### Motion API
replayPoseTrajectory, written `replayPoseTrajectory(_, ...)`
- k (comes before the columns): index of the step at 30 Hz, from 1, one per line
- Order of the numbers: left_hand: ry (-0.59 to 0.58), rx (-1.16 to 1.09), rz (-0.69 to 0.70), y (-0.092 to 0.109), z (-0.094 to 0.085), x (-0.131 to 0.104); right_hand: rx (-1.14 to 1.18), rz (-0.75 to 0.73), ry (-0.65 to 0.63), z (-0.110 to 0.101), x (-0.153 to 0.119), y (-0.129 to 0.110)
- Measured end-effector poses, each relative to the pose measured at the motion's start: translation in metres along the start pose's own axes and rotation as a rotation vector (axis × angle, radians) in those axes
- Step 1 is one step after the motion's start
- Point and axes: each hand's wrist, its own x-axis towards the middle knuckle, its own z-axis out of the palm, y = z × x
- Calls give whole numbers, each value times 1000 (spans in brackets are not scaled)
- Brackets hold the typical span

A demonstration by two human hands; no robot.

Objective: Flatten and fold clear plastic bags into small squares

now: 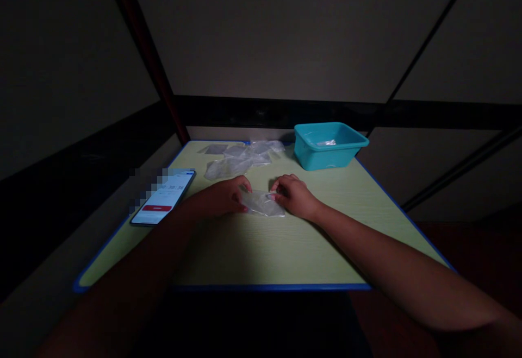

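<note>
A clear plastic bag (263, 203) lies near the middle of the table, between my two hands. My left hand (234, 195) holds its left end, thumb and fingers on either side of the edge. My right hand (296, 196) pinches the bag's upper right part, its fingers curled. Beyond my hands, several clear plastic bags (238, 162) are spread in an overlapping heap at the far side of the table.
A turquoise basket (326, 158) with some clear plastic inside stands at the table's back right. A phone (165, 200) with a lit screen lies at the left edge. The table (269, 255) has a blue rim; walls rise behind and to the left.
</note>
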Motion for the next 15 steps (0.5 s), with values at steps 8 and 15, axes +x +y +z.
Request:
replayPoseTrajectory(8,-5,-174,-223,8,6,0,-42,31,3,1,1,-3)
replayPoseTrajectory(15,4,-316,-209,8,8,3,-20,25,9,2,2,0)
